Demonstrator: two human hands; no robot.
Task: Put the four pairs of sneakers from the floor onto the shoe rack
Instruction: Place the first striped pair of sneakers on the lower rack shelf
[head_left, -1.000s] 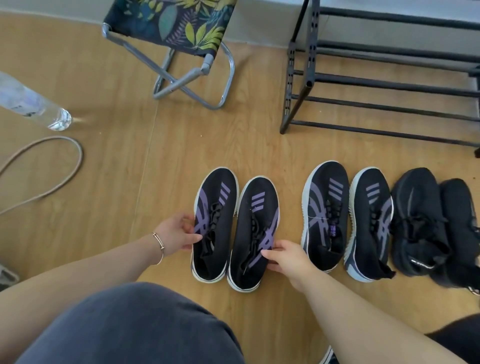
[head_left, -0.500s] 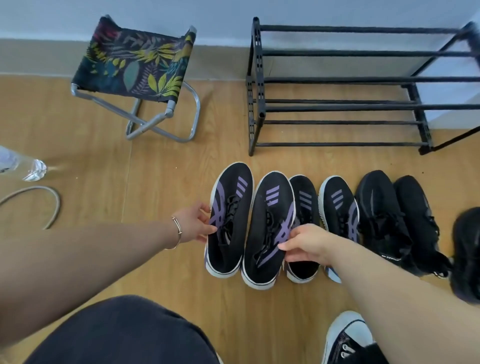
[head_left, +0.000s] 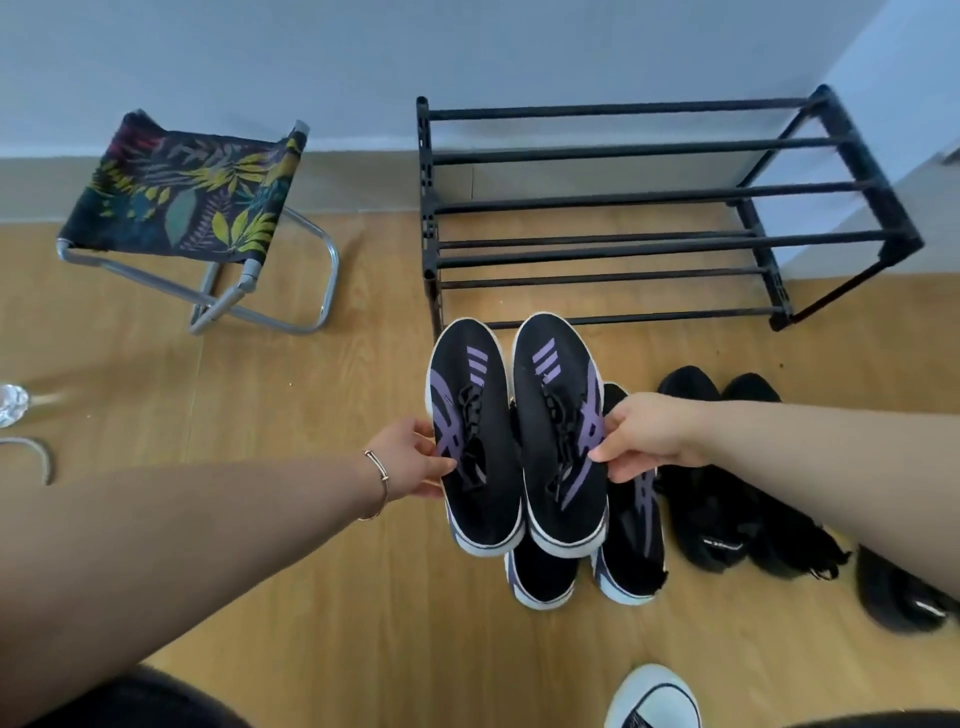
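Two black sneakers with purple stripes hang side by side above the floor, toes toward the black shoe rack (head_left: 649, 197). My left hand (head_left: 410, 460) grips the left sneaker (head_left: 467, 441) at its outer side. My right hand (head_left: 649, 439) grips the right sneaker (head_left: 558, 431) at its outer side. Under them a second black and purple pair (head_left: 631, 540) stands on the floor, partly hidden. To its right stands an all-black pair (head_left: 727, 478). Another black shoe (head_left: 898, 597) lies at the right edge. The rack's bars hold nothing.
A folding stool (head_left: 192, 208) with a leaf-print seat stands left of the rack by the wall. A plastic bottle (head_left: 11, 405) and a cable (head_left: 36, 452) lie at the far left. A white-toed shoe (head_left: 654, 696) shows at the bottom edge.
Both hands have lifted the left black and purple pair off the floor and moved it forward and right, over the second pair, toward the rack. The view has tilted up.
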